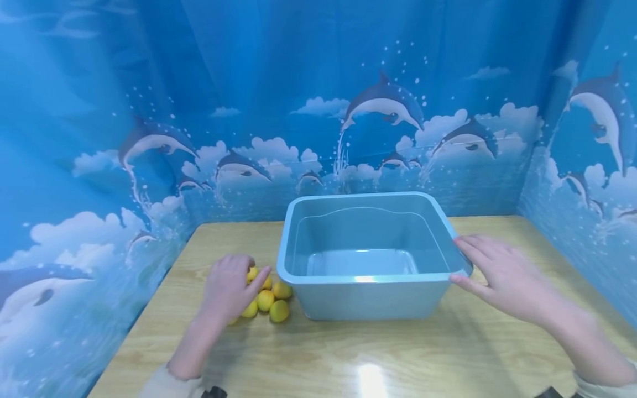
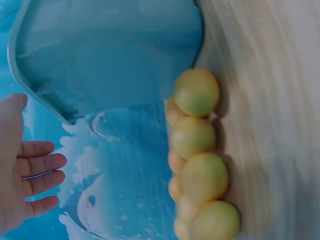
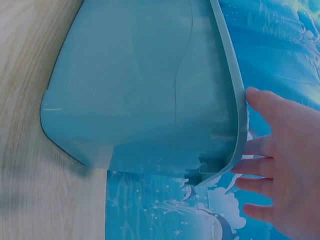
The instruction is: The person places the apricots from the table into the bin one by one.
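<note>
A light blue plastic bin [image 1: 363, 298] stands upright on the table, its inside bare in the head view. To its left lies a cluster of small round yellow-green fruits [image 1: 279, 311], which look like citrus. My left hand [image 1: 226, 290] hovers over the cluster and hides part of it. In the left wrist view the left hand [image 2: 22, 175] has its fingers spread, apart from the fruits [image 2: 204, 176]. My right hand [image 1: 507, 279] is at the bin's right side. The right wrist view shows its fingers [image 3: 260, 186] extended, with thumb and fingertips at the rim [image 3: 242, 115].
The wooden table [image 1: 328, 359] carries the bin near its back edge. A blue curtain [image 1: 278, 83] printed with dolphins and clouds hangs behind the table and along both sides.
</note>
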The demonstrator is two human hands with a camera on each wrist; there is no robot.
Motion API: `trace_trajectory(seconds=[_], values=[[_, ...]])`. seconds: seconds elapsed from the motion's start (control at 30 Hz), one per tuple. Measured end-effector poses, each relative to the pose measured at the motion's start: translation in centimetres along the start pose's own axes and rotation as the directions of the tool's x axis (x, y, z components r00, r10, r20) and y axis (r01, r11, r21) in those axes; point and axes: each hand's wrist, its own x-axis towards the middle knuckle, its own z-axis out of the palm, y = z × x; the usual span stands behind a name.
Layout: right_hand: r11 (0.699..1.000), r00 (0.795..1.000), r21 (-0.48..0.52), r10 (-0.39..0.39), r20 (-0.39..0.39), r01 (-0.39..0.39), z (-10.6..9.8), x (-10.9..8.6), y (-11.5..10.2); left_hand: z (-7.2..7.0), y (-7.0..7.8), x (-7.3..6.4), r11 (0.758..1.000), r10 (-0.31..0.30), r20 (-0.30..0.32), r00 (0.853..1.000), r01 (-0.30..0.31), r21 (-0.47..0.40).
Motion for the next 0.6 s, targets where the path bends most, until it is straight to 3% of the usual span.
trace_trajectory(seconds=[0.27,0.6], values=[[0.997,0.996,0.039,-0.071,0.051,0.069,-0.1,-0.5,-0.8,0.5,-1.2,-0.4,0.999,-0.027,0.071,0.997,0.025,0.039],[0.979,0.979,0.020,-0.203,0.029,0.202,0.2,-1.2,-1.4,1.0,-3.7,-1.3,0.997,-0.027,0.119,0.993,0.018,0.076]])
